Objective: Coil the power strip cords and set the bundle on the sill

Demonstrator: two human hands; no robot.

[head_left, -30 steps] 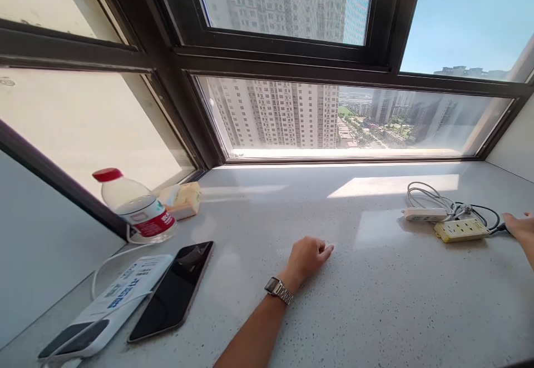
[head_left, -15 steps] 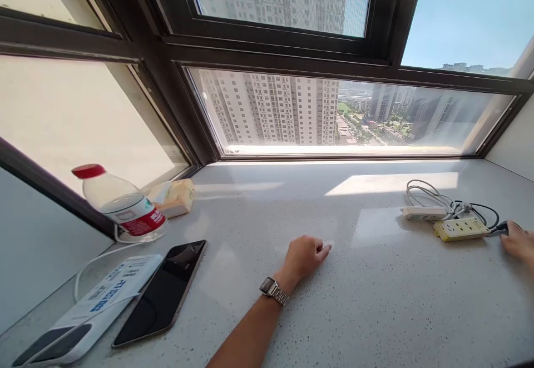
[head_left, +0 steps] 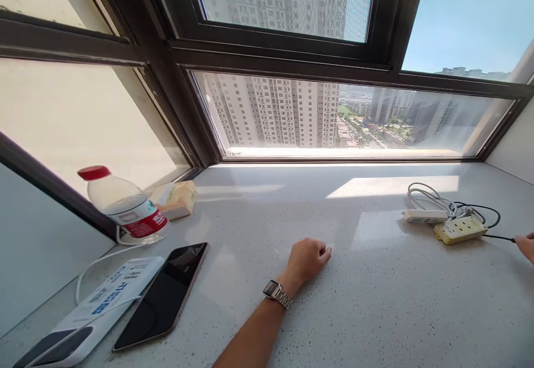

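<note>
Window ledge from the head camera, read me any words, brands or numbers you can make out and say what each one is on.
Power bank: large blue characters and smaller print, too blurred to quote.
Water bottle: red label with white print, too small to read.
Wristwatch: display unreadable.
Yellow power strip, white power strip, phone: no text visible.

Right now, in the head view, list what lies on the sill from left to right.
Power bank → bottle → phone → left hand → white power strip → yellow power strip → right hand, holding the black cable.
</note>
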